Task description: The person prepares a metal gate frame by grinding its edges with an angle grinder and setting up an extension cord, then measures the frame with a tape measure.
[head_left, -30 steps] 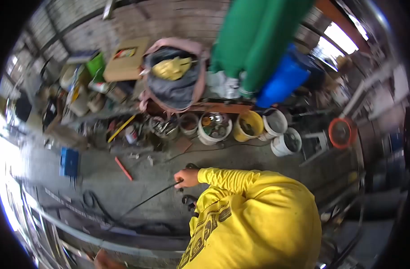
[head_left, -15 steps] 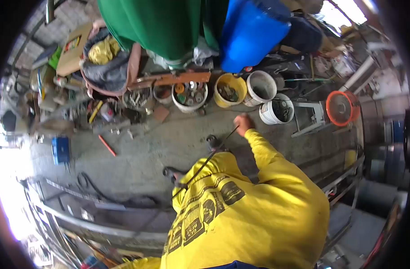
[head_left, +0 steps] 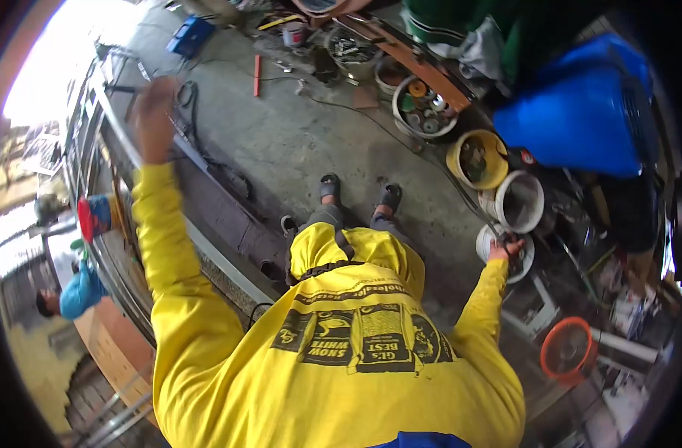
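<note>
My right hand [head_left: 509, 249] is at the right, over a white bucket [head_left: 484, 243], with its fingers closed round a dark cord. The dark cord [head_left: 430, 155] runs from there past the row of buckets toward the upper left. My left hand [head_left: 156, 119] is raised at the left, near the metal rails, and smeared by motion. Its fingers cannot be made out. A black strap or belt [head_left: 327, 269] shows at the waist of my yellow shirt.
Beside the cord stand a yellow bucket [head_left: 455, 160], a bucket of discs [head_left: 397, 112] and a blue drum [head_left: 565, 131]. An orange bucket [head_left: 547, 355] is lower right. Metal rails [head_left: 221, 261] run along my left. A person in blue [head_left: 83, 291] is at far left.
The view has turned toward the right. My right hand has moved from the floor in front of me to the white bucket. My left hand has come up at the left.
</note>
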Demonstrator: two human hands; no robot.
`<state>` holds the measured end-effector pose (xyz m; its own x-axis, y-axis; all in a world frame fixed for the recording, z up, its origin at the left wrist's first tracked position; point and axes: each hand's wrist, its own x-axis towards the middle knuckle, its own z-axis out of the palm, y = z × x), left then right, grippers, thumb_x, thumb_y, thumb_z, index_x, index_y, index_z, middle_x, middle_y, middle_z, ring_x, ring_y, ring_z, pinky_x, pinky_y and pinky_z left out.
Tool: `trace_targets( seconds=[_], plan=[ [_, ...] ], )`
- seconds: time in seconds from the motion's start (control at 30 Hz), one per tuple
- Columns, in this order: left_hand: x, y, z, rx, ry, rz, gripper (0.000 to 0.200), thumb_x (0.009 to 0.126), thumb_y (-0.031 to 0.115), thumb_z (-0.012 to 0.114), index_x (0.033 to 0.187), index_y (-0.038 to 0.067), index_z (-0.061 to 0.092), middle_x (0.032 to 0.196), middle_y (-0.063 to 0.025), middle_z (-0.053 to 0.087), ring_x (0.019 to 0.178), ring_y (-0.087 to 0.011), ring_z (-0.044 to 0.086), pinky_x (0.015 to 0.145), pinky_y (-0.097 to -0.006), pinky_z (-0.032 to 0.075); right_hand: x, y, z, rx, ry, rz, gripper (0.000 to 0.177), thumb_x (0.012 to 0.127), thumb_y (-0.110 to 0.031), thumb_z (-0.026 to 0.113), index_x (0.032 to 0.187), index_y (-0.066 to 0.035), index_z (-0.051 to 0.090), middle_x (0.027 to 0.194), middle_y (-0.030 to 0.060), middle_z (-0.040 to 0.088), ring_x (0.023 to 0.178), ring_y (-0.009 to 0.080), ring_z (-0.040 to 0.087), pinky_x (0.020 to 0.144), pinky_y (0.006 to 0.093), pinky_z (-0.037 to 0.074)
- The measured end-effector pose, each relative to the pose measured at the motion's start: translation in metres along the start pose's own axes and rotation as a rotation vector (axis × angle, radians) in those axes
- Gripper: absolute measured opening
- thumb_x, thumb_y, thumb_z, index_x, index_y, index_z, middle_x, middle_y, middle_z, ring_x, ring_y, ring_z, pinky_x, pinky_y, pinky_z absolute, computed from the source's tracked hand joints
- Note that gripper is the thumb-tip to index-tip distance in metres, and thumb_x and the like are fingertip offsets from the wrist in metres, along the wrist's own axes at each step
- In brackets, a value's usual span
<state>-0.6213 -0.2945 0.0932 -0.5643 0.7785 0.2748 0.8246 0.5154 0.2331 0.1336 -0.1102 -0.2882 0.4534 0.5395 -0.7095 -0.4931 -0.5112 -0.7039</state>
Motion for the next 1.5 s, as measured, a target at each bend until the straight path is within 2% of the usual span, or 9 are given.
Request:
trace_targets(
  seconds=[0.1, 0.2, 0.37, 0.47, 0.63, 0.93, 1.07, 1.3, 1.5],
  plan=[
    [-0.030, 0.041, 0.084, -0.341, -0.197, 0.083, 0.021, 0.088, 0.025, 0.058, 0.095, 0.007, 0.067, 0.085, -0.0126, 0.068, 0.072, -0.0281, 0.064, 0.065, -0.0357, 0.049, -0.023, 0.007, 0.001, 0.061, 0.012, 0.018, 0.051, 0.090, -0.059, 0.035, 0.110, -0.017, 0.055, 0.118, -0.0008, 0.056, 0.112, 0.0243, 0.048, 0.093, 0.0494, 0.033],
    [-0.081, 0.020, 0.171, 0.086, -0.686, -0.049, 0.027, 0.085, 0.030, 0.058, 0.105, 0.012, 0.064, 0.086, -0.0139, 0.067, 0.080, -0.0313, 0.065, 0.071, -0.0406, 0.051, -0.012, 0.035, -0.030, -0.042, 0.013, 0.057, 0.052, 0.082, -0.066, 0.046, 0.110, -0.023, 0.055, 0.117, -0.0026, 0.056, 0.108, 0.0200, 0.049, 0.090, 0.0454, 0.039],
    [-0.177, 0.025, 0.195, -0.043, -0.821, -0.158, 0.049, 0.078, 0.042, 0.063, 0.115, 0.010, 0.060, 0.106, -0.0181, 0.062, 0.099, -0.0369, 0.060, 0.082, -0.0457, 0.049, -0.011, 0.083, -0.044, -0.977, 0.069, 0.076, 0.029, 0.077, -0.041, 0.060, 0.066, -0.015, 0.059, 0.064, 0.0010, 0.055, 0.048, 0.0187, 0.051, 0.036, 0.0303, 0.039],
    [-0.219, 0.022, 0.198, -0.218, -0.846, -0.242, 0.047, 0.079, 0.040, 0.063, 0.115, 0.009, 0.060, 0.106, -0.0199, 0.063, 0.099, -0.0374, 0.060, 0.083, -0.0447, 0.048, -0.008, 0.114, -0.036, -1.569, -0.743, -0.208, 0.032, 0.076, -0.040, 0.064, 0.062, -0.011, 0.059, 0.054, 0.0036, 0.055, 0.042, 0.0185, 0.048, 0.040, 0.0354, 0.036],
    [-0.245, 0.018, 0.189, -0.311, -0.848, -0.257, 0.046, 0.082, 0.039, 0.062, 0.114, 0.006, 0.059, 0.102, -0.0200, 0.065, 0.095, -0.0375, 0.061, 0.081, -0.0430, 0.049, -0.089, 0.159, 0.088, -1.886, -0.843, 0.101, 0.031, 0.078, -0.031, 0.064, 0.066, -0.003, 0.059, 0.053, 0.0068, 0.056, 0.042, 0.0168, 0.050, 0.041, 0.0328, 0.036],
    [-0.208, -0.041, 0.198, -0.444, -0.731, -0.248, 0.043, 0.083, 0.042, 0.059, 0.112, 0.011, 0.059, 0.100, -0.0209, 0.063, 0.097, -0.0391, 0.059, 0.083, -0.0467, 0.047, -0.196, 0.200, 0.314, -1.735, -1.049, -0.048, 0.023, 0.083, -0.022, 0.052, 0.082, 0.000, 0.056, 0.061, 0.0117, 0.060, 0.042, 0.0191, 0.053, 0.038, 0.0333, 0.039],
    [-0.173, -0.079, 0.180, -0.427, -0.707, -0.247, 0.041, 0.082, 0.041, 0.060, 0.110, 0.010, 0.060, 0.102, -0.0194, 0.063, 0.096, -0.0379, 0.060, 0.081, -0.0466, 0.047, -0.278, 0.205, 0.380, -1.694, -0.974, -0.195, 0.051, 0.085, -0.014, 0.046, 0.135, -0.008, 0.039, 0.070, 0.0121, 0.062, 0.045, 0.0189, 0.055, 0.038, 0.0301, 0.039],
    [-0.145, -0.131, 0.165, -0.516, -0.598, -0.237, 0.044, 0.086, 0.044, 0.055, 0.111, 0.008, 0.059, 0.100, -0.0193, 0.063, 0.094, -0.0375, 0.060, 0.080, -0.0450, 0.047, -0.353, 0.254, 0.456, -1.332, -1.339, 0.295, 0.026, 0.093, -0.021, 0.045, 0.112, -0.011, 0.059, 0.086, 0.0086, 0.066, 0.065, 0.0170, 0.062, 0.055, 0.0286, 0.050],
    [-0.161, -0.113, 0.182, -0.660, -1.086, -0.190, 0.056, 0.089, 0.054, 0.047, 0.104, 0.002, 0.062, 0.093, -0.0232, 0.065, 0.092, -0.0371, 0.062, 0.081, -0.0450, 0.047, -0.390, 0.289, 0.465, -1.203, -1.375, 0.739, 0.029, 0.088, -0.026, 0.049, 0.111, -0.009, 0.056, 0.097, 0.0103, 0.067, 0.072, 0.0213, 0.065, 0.065, 0.0330, 0.052]
  ],
)
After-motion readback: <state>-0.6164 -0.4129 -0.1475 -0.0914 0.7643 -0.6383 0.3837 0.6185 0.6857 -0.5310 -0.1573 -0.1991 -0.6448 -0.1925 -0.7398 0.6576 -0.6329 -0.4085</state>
